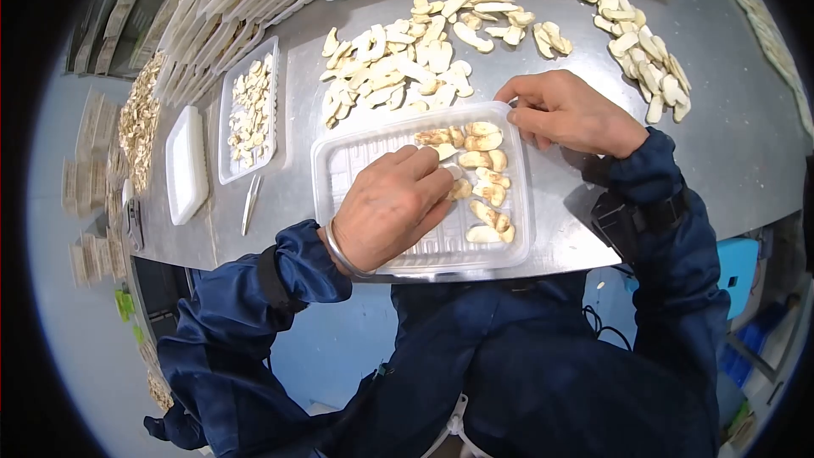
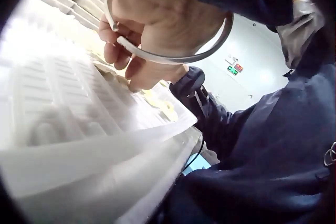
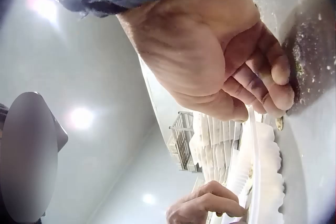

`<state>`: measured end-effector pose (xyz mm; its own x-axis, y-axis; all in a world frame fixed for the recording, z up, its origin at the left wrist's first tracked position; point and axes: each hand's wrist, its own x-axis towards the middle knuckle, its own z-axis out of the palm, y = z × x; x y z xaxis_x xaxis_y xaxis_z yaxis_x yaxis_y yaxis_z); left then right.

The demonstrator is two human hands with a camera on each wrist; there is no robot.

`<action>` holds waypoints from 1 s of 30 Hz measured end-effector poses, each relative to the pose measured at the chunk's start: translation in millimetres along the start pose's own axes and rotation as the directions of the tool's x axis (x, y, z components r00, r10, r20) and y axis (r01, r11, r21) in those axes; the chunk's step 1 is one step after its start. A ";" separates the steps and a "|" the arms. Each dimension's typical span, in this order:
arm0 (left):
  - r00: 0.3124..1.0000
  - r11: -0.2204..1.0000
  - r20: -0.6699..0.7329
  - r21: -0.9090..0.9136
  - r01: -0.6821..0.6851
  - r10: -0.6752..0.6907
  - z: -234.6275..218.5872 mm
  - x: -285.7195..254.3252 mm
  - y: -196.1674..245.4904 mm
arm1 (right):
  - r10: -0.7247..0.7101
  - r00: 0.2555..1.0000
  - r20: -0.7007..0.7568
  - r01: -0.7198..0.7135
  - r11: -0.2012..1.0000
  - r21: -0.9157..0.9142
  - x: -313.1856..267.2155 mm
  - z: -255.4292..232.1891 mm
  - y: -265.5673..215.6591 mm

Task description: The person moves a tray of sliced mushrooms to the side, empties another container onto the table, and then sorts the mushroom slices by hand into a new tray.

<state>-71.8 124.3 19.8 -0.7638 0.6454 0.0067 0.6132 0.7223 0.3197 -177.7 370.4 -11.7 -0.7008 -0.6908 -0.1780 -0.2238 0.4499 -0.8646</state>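
Note:
A clear plastic tray (image 1: 339, 153) lies in front of the person, with sliced mushrooms (image 1: 487, 214) laid in rows along its right side. Over the tray's middle, the left hand (image 1: 392, 203) curls its fingers down at a pale mushroom slice (image 1: 445, 151) beside those rows. Its fingertips (image 2: 122, 58) bend in among the slices in the left wrist view, and the palm hides part of what they pinch. At the far right corner, the right hand (image 1: 575, 112) grips the tray rim (image 3: 255, 155) between thumb and bent fingers. A metal bangle (image 1: 343, 253) circles the left wrist.
Loose mushroom slices (image 1: 394, 59) spread beyond the tray, and another line of slices (image 1: 640, 47) runs at the far right. Stacked filled trays (image 1: 212, 25) stand at the back left. A smaller tray (image 1: 224, 131), tweezers (image 1: 251, 203) and a white block (image 1: 186, 165) lie left.

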 end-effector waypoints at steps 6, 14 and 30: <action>0.999 0.999 -0.015 -0.025 -0.030 0.030 -9.1 3.4 -4.6 | 0.014 1.000 0.012 -0.015 0.999 0.042 0.4 0.4 -0.6; 0.946 0.996 -0.314 0.018 0.092 -0.082 -58.4 68.6 -69.3 | 0.009 1.000 0.016 -0.010 0.999 0.032 -0.8 -1.3 -4.4; 0.976 0.947 -0.035 0.253 -0.199 0.214 -19.9 177.4 -125.5 | -0.049 0.998 -0.028 0.047 0.997 -0.068 -1.6 -2.7 -2.4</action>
<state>-288.2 143.2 -0.3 -0.6212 0.7762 0.1079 0.7835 0.6184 0.0619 -177.9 371.9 -8.1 -0.7074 -0.6962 -0.1221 -0.3025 0.4543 -0.8379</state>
